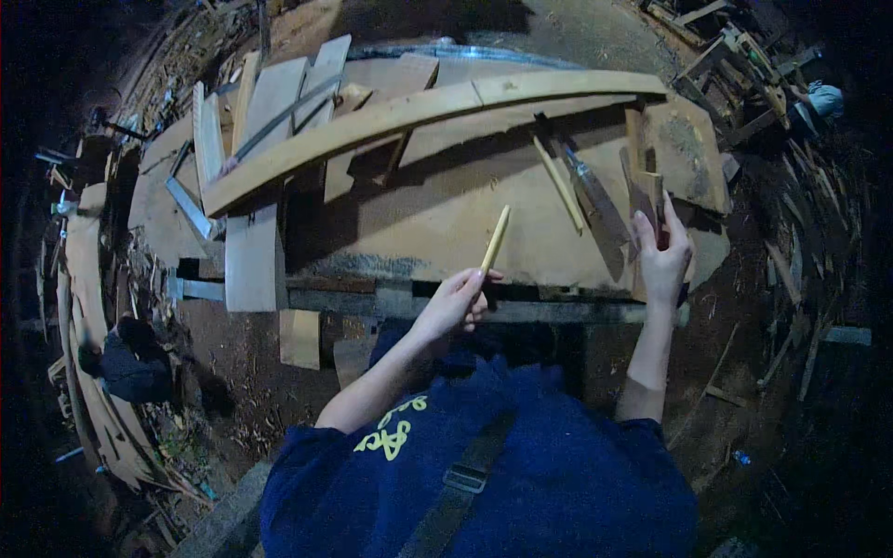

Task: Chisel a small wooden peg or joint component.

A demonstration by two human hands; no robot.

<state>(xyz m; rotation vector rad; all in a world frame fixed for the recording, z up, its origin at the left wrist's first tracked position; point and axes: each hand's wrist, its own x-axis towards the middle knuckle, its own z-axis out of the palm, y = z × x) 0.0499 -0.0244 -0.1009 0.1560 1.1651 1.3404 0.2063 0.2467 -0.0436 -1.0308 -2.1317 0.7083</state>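
- Currently, the left hand (pixel 453 304) pinches the lower end of a stick (pixel 495 239), fingers curled and pressed together around it; the stick stands tilted, its free end pointing up and away over the tabletop (pixel 446 223).
- The stick is thin, pale and straight. Judged from its section, it is light and stiff along its length but would snap under side load. Its surface looks dry and bare, so slip is unlikely. The best hold is near one end, as here, or at mid-length for balance.
- The right hand (pixel 662 260) rests at the right part of the tabletop, fingers extended upward and closed against a dark upright block (pixel 646 191). Whether it grips the block fully or only steadies it cannot be told.
- The block appears to be short, solid wood: heavier than the stick, rigid, with rough faces that give good purchase. Hold it by its side faces.
- A second stick (pixel 559 184) lies flat on the tabletop between the two hands, apart from both. A dark flat blade-like tool (pixel 595 200) lies just beside it, near the right hand.
- A long curved plank (pixel 409 116) spans the far side of the tabletop, well apart from both hands. It would be heavy and call for both hands.
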